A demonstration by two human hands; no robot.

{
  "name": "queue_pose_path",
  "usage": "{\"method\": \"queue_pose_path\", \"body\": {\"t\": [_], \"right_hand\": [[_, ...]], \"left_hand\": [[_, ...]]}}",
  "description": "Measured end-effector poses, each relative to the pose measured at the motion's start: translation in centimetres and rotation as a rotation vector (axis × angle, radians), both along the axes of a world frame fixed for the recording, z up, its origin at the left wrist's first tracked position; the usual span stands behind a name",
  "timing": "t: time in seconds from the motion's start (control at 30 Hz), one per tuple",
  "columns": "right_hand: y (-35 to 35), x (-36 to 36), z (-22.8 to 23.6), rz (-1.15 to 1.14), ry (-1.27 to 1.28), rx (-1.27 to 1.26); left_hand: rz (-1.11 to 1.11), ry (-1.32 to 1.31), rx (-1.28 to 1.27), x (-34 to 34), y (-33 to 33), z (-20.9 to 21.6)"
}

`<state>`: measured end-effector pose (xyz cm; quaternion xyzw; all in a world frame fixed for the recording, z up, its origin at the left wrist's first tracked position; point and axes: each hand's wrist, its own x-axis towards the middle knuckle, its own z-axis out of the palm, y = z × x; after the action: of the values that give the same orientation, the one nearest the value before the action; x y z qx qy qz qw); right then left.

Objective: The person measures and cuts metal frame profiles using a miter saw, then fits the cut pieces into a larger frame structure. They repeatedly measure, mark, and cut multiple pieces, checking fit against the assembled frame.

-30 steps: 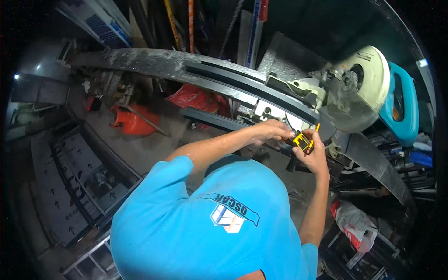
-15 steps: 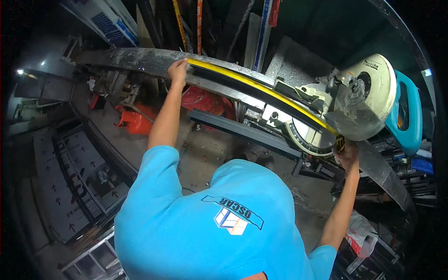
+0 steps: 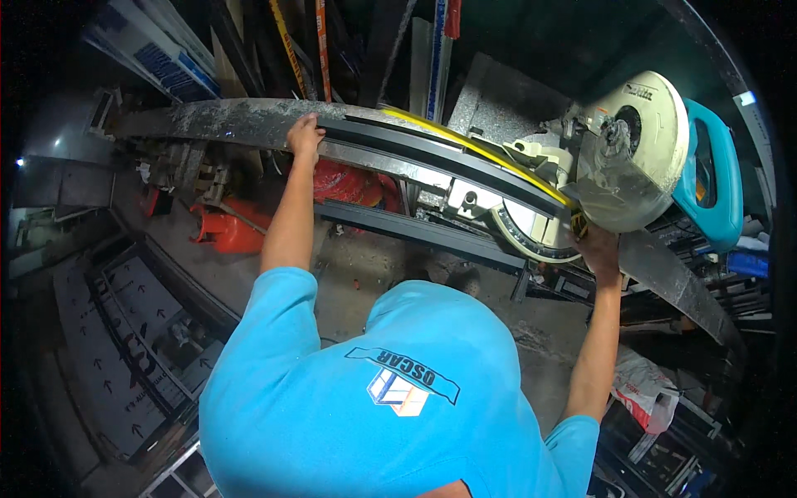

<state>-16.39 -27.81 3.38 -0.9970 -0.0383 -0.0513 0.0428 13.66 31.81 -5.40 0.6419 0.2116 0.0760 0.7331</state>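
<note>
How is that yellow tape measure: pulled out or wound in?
Pulled out: its yellow blade stretches away from the case in the right hand, along the dark bar.

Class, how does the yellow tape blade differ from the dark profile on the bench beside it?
Colour: the tape blade is yellow; the profile is dark grey.
Width: the blade looks narrower than the profile.
Reach: the profile extends farther left than the blade.
Both are long and run toward the saw.

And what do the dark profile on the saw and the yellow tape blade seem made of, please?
Long dark grey profile: possibly matte aluminium, from its even colour and crisp edges. Thin yellow tape blade: perhaps painted steel, smooth and stiff-looking.
</note>
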Motion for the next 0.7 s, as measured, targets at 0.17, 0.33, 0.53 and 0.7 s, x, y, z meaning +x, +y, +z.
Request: {"method": "queue_pose_path", "body": {"t": [0.17, 0.33, 0.53, 0.7], "right_hand": [[2.0, -0.8, 1.7, -0.108, 0.134, 0.205], [2.9, -1.7, 3.0, -0.002, 0.144, 0.259], [8.3, -1.0, 5.4, -0.021, 0.172, 0.422], [11.4, 0.8, 6.4, -0.037, 0.167, 0.508]], "left_hand": [[-0.022, 0.09, -0.143, -1.7, 0.2, 0.6], [-0.198, 0.088, 0.103, -3.1, 0.1, 2.0], [-0.073, -0.301, 0.861, -4.5, -4.6, 3.7], [-0.84, -0.052, -0.041, -12.3, -14.2, 8.8]]}}
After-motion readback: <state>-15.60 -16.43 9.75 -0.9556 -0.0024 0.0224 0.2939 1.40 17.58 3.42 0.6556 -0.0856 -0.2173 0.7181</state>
